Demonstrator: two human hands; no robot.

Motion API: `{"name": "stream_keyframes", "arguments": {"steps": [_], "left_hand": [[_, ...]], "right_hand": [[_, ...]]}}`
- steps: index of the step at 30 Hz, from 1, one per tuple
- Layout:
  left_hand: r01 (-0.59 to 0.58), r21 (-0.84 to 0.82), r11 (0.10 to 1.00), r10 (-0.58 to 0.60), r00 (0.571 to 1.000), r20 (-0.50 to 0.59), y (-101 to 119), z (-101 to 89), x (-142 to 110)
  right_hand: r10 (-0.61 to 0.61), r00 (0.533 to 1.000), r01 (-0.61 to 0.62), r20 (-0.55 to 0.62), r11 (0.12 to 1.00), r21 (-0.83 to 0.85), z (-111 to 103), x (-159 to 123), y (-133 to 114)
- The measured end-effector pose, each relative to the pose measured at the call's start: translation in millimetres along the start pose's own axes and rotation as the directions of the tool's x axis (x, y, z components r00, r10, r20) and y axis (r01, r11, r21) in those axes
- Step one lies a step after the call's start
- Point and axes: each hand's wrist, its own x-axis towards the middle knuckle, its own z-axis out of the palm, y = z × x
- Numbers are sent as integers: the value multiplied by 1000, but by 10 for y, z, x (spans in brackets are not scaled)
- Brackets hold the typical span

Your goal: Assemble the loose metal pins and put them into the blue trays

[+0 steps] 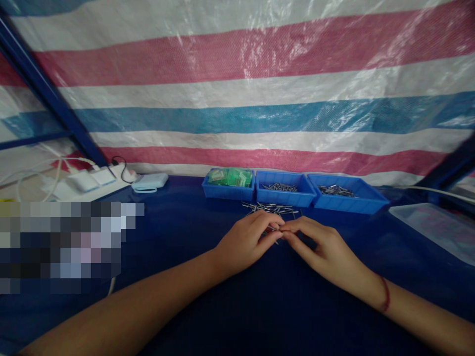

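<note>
Two bare hands meet fingertip to fingertip above a dark blue table [237,321], a dark red cord [386,294] circling the right wrist nearest the viewer. The right hand [330,242] brings thumb and fingers together at the tips; whether that grip pinches anything cannot be told at this size. Against it, the left hand [247,240] curls inward, its grip closed on slender metal pins [272,228] that show between thumb and fingers.

Just beyond the knuckles, a loose pile of similar pins [276,207] lies crisscrossed on the table. Slick, thin shafts could slip if the pinch loosens, and a dropped one would likely be lost among the pile; a careless knuckle might also scatter the heap.

Behind it stand three blue plastic bins in a row: the left bin [227,192] carries green-tinted bags [237,176], while the middle bin [287,198] and right bin [351,203] hold small metal pieces. A translucent plastic tray [438,230] sits to the right, a pale blue case [150,182] and white power strip [109,175] to the left. A striped tarpaulin [260,116] hangs behind.
</note>
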Motion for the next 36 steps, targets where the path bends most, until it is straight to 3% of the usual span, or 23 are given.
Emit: {"name": "stream_keyframes", "arguments": {"steps": [4,7,16,27,36], "left_hand": [[116,-183,976,-129,990,-64,-21,8,9],[163,-209,964,-173,984,-35,-18,-12,23],[2,-115,993,-4,1000,-11,40,-52,39],[119,-177,977,-137,986,-98,70,-20,46],[86,-225,971,-111,989,-100,83,-20,51]], "right_hand": [[0,1000,-1,16,998,55,13,2,-5],[-18,999,16,31,998,63,19,1,-26],[-30,999,29,32,998,47,26,3,-13],[83,996,-89,46,983,160,54,-15,-22],[117,991,-131,72,964,233,59,13,-53]]}}
